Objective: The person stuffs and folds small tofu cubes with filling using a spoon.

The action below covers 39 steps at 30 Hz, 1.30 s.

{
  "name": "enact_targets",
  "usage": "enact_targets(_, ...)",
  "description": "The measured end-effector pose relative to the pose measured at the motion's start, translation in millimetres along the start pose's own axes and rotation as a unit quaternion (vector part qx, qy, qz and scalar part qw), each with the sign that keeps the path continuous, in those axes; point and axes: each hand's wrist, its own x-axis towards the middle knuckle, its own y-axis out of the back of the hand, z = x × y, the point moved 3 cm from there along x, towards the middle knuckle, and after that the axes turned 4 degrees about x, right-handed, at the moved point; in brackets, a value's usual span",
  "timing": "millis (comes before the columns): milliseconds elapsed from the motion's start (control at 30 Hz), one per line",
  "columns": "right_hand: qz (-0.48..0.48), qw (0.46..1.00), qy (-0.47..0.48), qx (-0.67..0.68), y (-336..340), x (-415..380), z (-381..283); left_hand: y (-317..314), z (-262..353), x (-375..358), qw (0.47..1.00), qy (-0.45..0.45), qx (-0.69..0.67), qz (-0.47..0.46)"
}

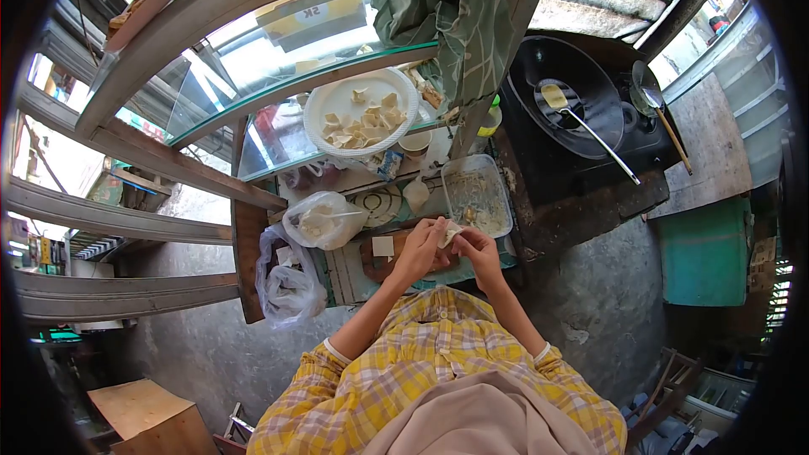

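Between the fingertips of both hands is a small, pale dumpling (452, 234), its wrapper partly folded. My left hand (419, 251) pinches it from one side, and my right hand (479, 253) closes on the other. Beneath my hands lies a brown wooden board (371, 268), with a square dumpling wrapper (383, 246) flat on it, left of my left hand. Just beyond my right hand stands a clear plastic tub (478, 170) with a pale, mushy filling inside. Farther off, a white round plate (313, 109) bears several folded dumplings (371, 126).
Plastic bags (324, 221) sit left of the board, one hanging at the counter edge. A glass shelf edge (312, 76) crosses above the plate. At right, a black wok (548, 59) holds a long-handled spatula (602, 145); a ladle (670, 131) lies beside it.
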Motion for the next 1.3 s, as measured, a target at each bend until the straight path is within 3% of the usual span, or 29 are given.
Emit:
enact_targets(233,0.101,0.981,-0.027,0.165,-14.2,-3.3,-9.0,-3.5,0.1,-0.4,0.989,-0.043,-0.142,0.03)
enact_targets(333,0.061,0.977,0.031,0.202,-14.0,1.7,-9.4,-10.8,0.7,-3.0,0.978,-0.059,-0.196,0.034)
enact_targets(467,0.084,0.981,0.058,0.167,-23.6,3.2,-15.4,-15.2,-14.5,2.0,0.952,-0.039,-0.305,-0.007)
enact_targets(667,0.082,0.978,0.153,0.119,-31.2,1.6,-27.2,-24.6,-4.1,1.6,0.934,-0.095,-0.34,0.062)
enact_targets(967,0.083,0.961,0.26,0.033,-43.9,-5.3,-46.2,-25.4,2.6,1.5,0.915,-0.11,-0.384,0.05)
enact_targets(1067,0.1,0.951,0.291,-0.025,-44.6,-7.3,-50.1,-26.7,13.7,-4.5,0.926,-0.12,-0.349,0.076)
enact_targets(1300,0.114,0.917,0.357,-0.139,-47.8,-12.7,-66.3,-19.8,39.0,-20.3,0.944,-0.27,-0.11,0.155)
